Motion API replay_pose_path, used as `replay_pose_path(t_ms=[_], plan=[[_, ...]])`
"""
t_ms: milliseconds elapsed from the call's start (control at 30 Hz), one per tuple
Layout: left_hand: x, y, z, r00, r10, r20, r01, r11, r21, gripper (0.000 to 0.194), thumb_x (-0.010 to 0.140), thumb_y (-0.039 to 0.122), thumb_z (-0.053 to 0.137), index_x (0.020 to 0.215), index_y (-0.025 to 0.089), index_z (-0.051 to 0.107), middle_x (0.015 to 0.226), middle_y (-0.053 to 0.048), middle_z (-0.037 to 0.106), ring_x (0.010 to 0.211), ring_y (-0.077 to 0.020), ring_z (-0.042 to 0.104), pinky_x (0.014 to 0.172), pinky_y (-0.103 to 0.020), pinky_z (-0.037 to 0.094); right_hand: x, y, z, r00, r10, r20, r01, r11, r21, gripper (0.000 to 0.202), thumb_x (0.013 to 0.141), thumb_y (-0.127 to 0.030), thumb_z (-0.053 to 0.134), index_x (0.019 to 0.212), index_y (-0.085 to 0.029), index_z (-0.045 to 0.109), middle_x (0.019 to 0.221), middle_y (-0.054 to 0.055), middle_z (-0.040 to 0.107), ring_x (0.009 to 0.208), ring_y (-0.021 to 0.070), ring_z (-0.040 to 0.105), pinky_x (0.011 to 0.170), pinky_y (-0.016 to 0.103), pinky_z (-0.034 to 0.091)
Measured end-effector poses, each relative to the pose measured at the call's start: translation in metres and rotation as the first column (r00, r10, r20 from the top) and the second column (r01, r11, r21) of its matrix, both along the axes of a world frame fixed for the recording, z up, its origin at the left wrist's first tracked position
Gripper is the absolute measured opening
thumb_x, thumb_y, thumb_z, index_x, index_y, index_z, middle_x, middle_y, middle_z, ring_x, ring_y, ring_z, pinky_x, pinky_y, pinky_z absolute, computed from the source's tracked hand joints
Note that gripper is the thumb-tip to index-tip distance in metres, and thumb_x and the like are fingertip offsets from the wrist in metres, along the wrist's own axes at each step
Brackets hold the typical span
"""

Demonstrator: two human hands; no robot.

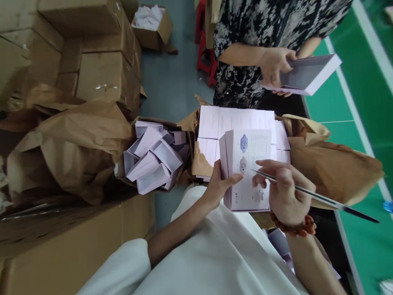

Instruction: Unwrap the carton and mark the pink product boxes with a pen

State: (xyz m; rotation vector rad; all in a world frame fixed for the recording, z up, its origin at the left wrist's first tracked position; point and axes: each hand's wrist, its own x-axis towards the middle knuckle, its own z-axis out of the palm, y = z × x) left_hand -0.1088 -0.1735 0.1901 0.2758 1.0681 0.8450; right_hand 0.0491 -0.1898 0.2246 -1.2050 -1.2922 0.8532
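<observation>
My left hand (219,184) grips the left edge of a white printed box (253,192), its thumb lying on the top face. Two watch-like pictures and small print show on that face. In my right hand (290,192) is a long thin pointed tool (334,203), silvery with a dark tail end; its exact kind is unclear. The tool's tip hovers over or touches the box face near the lower watch picture; I cannot tell which. Under the held box, a carton holds rows of packed white boxes (236,121).
Left of it stands a carton of jumbled open box parts (158,155). Brown paper (331,168) spreads on the right, beside a green surface (353,237). Across from me, a person's hands (274,67) hold an open box part (310,73). Stacked cartons (100,78) fill the upper left.
</observation>
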Motion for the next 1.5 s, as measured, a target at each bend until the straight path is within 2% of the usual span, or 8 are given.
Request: replay_pose_path(t_ms=[100, 200, 367, 600, 800, 1100, 1333, 1500], plan=[[0.008, -0.007, 0.012, 0.998, -0.042, 0.054, 0.042, 0.999, 0.005, 0.098, 0.050, 0.053, 0.107, 0.127, 0.023, 0.055, 0.126, -0.006, 0.069, 0.123, -0.0230, 0.063, 0.112, -0.045, 0.051, -0.003, 0.005, 0.007, 0.992, -0.055, 0.111, 0.052, 0.998, 0.035, 0.007, 0.104, -0.022, 0.080, 0.098, -0.020, 0.078, 0.080, 0.000, 0.075, 0.063, 0.0105, 0.069, 0.062, 0.021, 0.057], [0.013, -0.011, 0.017, 0.993, -0.061, 0.101, 0.064, 0.998, -0.024, 0.105, 0.045, 0.053, 0.111, 0.128, 0.024, 0.053, 0.128, -0.006, 0.069, 0.124, -0.0237, 0.063, 0.111, -0.044, 0.052, -0.002, 0.005, 0.008, 0.979, -0.120, 0.163, 0.104, 0.989, 0.104, 0.021, 0.095, -0.014, 0.087, 0.086, -0.018, 0.068, 0.081, -0.001, 0.076, 0.063, 0.0100, 0.070, 0.061, 0.019, 0.056], [0.015, -0.014, 0.018, 0.985, -0.111, 0.133, 0.107, 0.994, 0.038, 0.109, 0.049, 0.058, 0.110, 0.134, 0.027, 0.050, 0.138, -0.008, 0.067, 0.129, -0.0250, 0.063, 0.115, -0.048, 0.053, 0.003, 0.002, 0.003, 0.962, -0.202, 0.184, 0.160, 0.962, 0.219, 0.043, 0.091, -0.004, 0.084, 0.073, -0.016, 0.047, 0.067, -0.006, 0.063, 0.054, 0.0045, 0.050, 0.053, 0.019, 0.044], [0.017, -0.015, 0.016, 0.981, -0.130, 0.141, 0.126, 0.991, 0.040, 0.103, 0.053, 0.055, 0.109, 0.133, 0.027, 0.049, 0.139, -0.007, 0.066, 0.133, -0.0270, 0.062, 0.119, -0.053, 0.052, 0.003, 0.004, 0.006, 0.945, -0.196, 0.263, 0.116, 0.949, 0.292, 0.042, 0.091, -0.002, 0.081, 0.073, -0.016, 0.047, 0.065, -0.006, 0.060, 0.052, 0.0044, 0.051, 0.051, 0.018, 0.044], [0.015, -0.015, 0.014, 0.984, -0.140, 0.110, 0.135, 0.990, 0.049, 0.107, 0.048, 0.059, 0.110, 0.131, 0.027, 0.051, 0.136, -0.007, 0.065, 0.133, -0.0273, 0.062, 0.124, -0.058, 0.050, 0.004, 0.003, 0.003, 0.936, -0.213, 0.281, 0.131, 0.950, 0.283, 0.039, 0.092, -0.003, 0.082, 0.074, -0.016, 0.049, 0.067, -0.007, 0.062, 0.052, 0.0037, 0.053, 0.052, 0.017, 0.045], [0.011, -0.013, 0.017, 0.983, -0.166, 0.083, 0.163, 0.985, 0.052, 0.110, 0.049, 0.063, 0.110, 0.134, 0.027, 0.050, 0.138, -0.007, 0.064, 0.133, -0.0276, 0.061, 0.126, -0.062, 0.050, 0.003, 0.000, 0.001, 0.930, -0.237, 0.280, 0.166, 0.953, 0.255, 0.039, 0.093, -0.006, 0.083, 0.074, -0.017, 0.050, 0.065, -0.007, 0.060, 0.053, 0.0048, 0.051, 0.052, 0.019, 0.044], [0.013, -0.013, 0.016, 0.984, -0.156, 0.091, 0.152, 0.987, 0.049, 0.111, 0.047, 0.062, 0.111, 0.133, 0.026, 0.051, 0.137, -0.008, 0.064, 0.133, -0.0282, 0.061, 0.127, -0.062, 0.049, 0.003, 0.001, 0.001, 0.935, -0.230, 0.270, 0.161, 0.953, 0.256, 0.040, 0.093, -0.005, 0.082, 0.075, -0.017, 0.049, 0.063, -0.008, 0.057, 0.051, 0.0040, 0.048, 0.052, 0.018, 0.043], [0.012, -0.013, 0.016, 0.982, -0.159, 0.104, 0.154, 0.987, 0.056, 0.106, 0.050, 0.059, 0.110, 0.133, 0.027, 0.052, 0.134, -0.005, 0.066, 0.130, -0.0252, 0.062, 0.123, -0.057, 0.051, 0.004, 0.000, 0.001, 0.928, -0.258, 0.269, 0.201, 0.954, 0.224, 0.042, 0.095, -0.010, 0.083, 0.072, -0.019, 0.049, 0.060, -0.005, 0.056, 0.049, 0.0076, 0.049, 0.048, 0.022, 0.040]])
